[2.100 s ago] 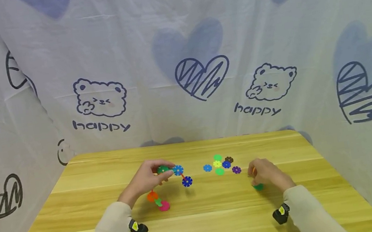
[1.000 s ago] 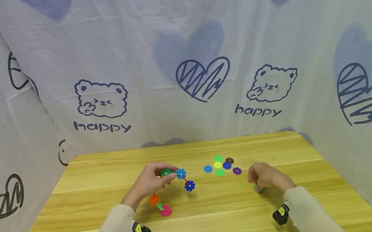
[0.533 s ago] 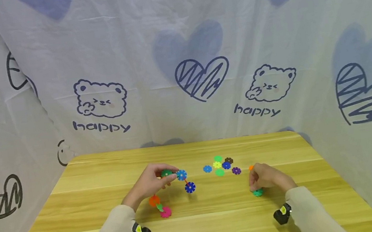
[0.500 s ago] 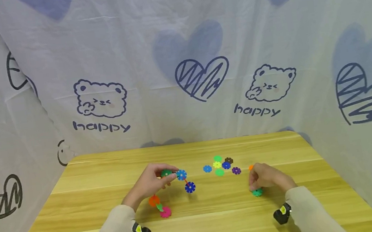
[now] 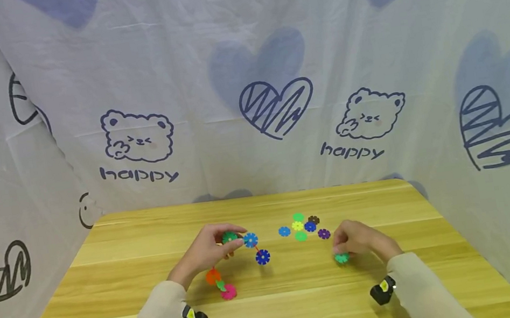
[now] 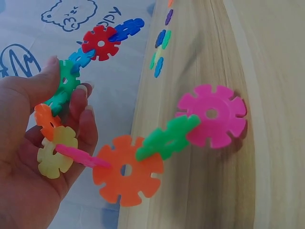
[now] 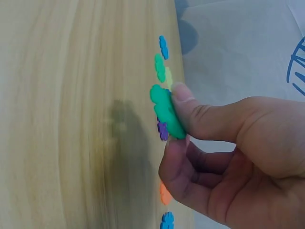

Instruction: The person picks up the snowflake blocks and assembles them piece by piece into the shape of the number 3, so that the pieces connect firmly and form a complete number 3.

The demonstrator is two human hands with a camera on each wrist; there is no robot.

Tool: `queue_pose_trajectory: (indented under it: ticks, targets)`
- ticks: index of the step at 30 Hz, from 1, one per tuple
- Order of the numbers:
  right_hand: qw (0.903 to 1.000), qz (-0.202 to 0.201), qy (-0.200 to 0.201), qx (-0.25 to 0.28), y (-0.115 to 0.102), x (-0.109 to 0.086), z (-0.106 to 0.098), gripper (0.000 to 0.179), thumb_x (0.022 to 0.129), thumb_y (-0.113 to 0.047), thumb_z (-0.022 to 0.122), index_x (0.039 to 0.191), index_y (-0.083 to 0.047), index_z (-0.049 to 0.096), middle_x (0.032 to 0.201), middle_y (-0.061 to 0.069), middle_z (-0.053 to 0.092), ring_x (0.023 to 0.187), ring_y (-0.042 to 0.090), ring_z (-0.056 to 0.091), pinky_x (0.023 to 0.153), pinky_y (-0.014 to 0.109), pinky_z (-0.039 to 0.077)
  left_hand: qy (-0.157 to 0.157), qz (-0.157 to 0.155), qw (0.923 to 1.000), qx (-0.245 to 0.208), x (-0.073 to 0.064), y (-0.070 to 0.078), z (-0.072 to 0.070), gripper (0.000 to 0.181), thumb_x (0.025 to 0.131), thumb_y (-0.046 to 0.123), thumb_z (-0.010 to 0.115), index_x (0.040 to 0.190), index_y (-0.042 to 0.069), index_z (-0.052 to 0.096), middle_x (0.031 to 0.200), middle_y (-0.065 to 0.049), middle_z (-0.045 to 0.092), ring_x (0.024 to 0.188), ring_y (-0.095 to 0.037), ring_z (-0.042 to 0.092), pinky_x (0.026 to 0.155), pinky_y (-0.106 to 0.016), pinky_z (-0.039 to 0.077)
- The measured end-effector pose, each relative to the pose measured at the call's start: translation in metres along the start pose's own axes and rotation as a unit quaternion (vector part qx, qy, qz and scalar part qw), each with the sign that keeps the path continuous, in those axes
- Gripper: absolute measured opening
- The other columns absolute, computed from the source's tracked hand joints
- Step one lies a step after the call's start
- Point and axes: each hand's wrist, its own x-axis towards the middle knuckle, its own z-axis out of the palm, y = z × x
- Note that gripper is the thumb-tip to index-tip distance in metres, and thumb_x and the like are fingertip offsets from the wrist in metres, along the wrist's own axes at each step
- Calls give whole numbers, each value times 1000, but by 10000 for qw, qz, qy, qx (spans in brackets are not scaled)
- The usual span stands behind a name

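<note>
In the left wrist view my left hand holds a curved chain of slotted, interlocking plastic snowflake discs, gripping it by a green disc between thumb and fingers. One end runs to a dark blue disc; the other passes an orange disc down to a pink disc. The chain hangs over the table's left part in the head view. To the right, my right hand pinches a single green snowflake disc by its edge with thumb and fingertips, above the tabletop.
Loose discs lie at the middle back of the wooden table, among them a yellow one, a brown one and a purple one. An orange disc and a blue disc lie beyond my right hand. Printed cloth surrounds the table.
My right hand took hold of the green disc, turned it in the fingers and has now shifted left with it. The left hand and its chain came slightly nearer, then stayed almost still.
</note>
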Motion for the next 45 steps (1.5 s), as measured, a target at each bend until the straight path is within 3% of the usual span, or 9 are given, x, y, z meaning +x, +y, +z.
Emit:
queue_pose_trajectory:
  ticks: [5,12,15,21,27,31,37,40,45]
  targets:
    - [9998,21,190,95,-4,4,1,17,97,-5,68,81,-3,71,69,1,64,62,12,52,58,21,46,-50,44,10000,-39,0,1,1,24,100,17,70,122,8,75,100,-26,72,69,-20,64,66,-45,62]
    - [9983,-156,563,9,-17,10,1,19,100,-12,67,82,-5,68,64,-2,53,59,9,48,57,22,44,-123,143,9998,19,2,-2,3,23,100,18,69,120,9,76,102,-25,73,65,-12,60,63,-41,61]
    - [9973,-276,681,40,-21,13,2,18,100,-11,67,84,-5,69,64,-1,55,57,9,48,55,21,44,-154,117,9998,56,1,-1,4,23,101,20,68,120,10,76,93,-24,72,61,-10,56,57,-32,56]
    - [9958,-482,740,238,-29,18,4,14,99,-7,67,85,-5,70,70,1,63,60,10,55,55,23,51,-195,-15,9997,166,1,2,6,22,102,25,67,120,16,77,68,-10,61,51,-8,46,48,-21,41]
    - [9938,-846,552,460,-42,19,4,3,96,2,68,92,2,69,81,8,67,68,11,62,62,26,59,-228,107,9993,280,3,3,8,21,99,24,71,117,14,78,90,-13,73,54,-6,42,51,-20,38]
    - [9919,-1022,526,549,-50,20,5,4,93,8,68,95,5,68,83,13,67,70,14,64,67,36,63,-207,237,9986,419,5,3,11,20,95,25,76,113,15,80,107,-6,78,60,-5,37,56,-20,35]
    - [9917,-1031,539,547,-59,24,9,3,94,7,68,96,4,68,84,14,69,75,27,68,68,44,63,-319,371,9979,413,8,6,13,22,91,22,81,111,13,80,111,-7,78,73,-7,55,65,-20,46]
    - [9917,-1023,592,503,-62,27,11,3,94,4,68,98,3,68,87,14,69,78,31,68,66,43,63,-384,432,9974,428,9,7,15,21,92,20,80,111,12,79,110,-7,78,73,-6,55,65,-19,47]
    - [9898,-1171,671,451,-66,30,15,3,95,2,70,98,2,68,87,12,71,73,20,67,64,38,63,-501,569,9960,465,10,7,16,18,92,16,78,110,9,79,107,-9,78,67,-5,52,61,-20,49]
